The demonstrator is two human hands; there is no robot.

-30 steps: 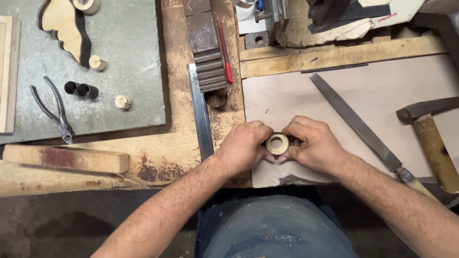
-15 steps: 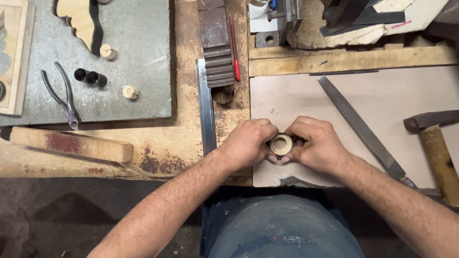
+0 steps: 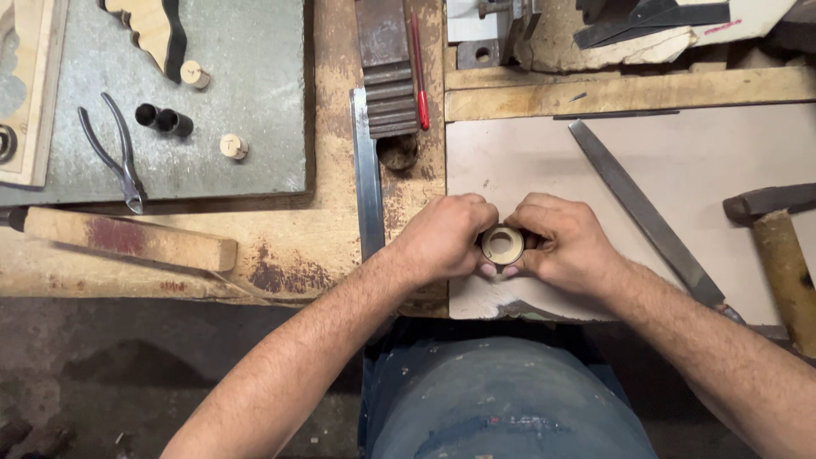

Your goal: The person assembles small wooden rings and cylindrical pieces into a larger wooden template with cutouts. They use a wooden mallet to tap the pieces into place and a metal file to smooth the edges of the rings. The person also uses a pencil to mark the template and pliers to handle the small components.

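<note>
Both my hands meet over the near edge of a pale board (image 3: 680, 161) on the workbench. Between them is a small round wooden ring (image 3: 502, 246), pale with a darker rim, its open face turned up at me. My left hand (image 3: 446, 238) pinches it from the left, and my right hand (image 3: 565, 242) grips it from the right. Fingertips of both hands wrap under the ring and hide its lower side.
A long flat metal file (image 3: 642, 208) lies diagonally right of my hands, and a hammer (image 3: 778, 242) is at the right edge. A steel ruler (image 3: 367, 178) lies left of them. On the grey mat (image 3: 255, 85) sit pliers (image 3: 119, 157), black cylinders (image 3: 166, 119) and small wooden plugs (image 3: 232, 146). A wooden block (image 3: 127, 240) lies at left.
The view has shifted slightly, so the bench items sit lower and further right in frame. My hands still hold the ring in the same grip.
</note>
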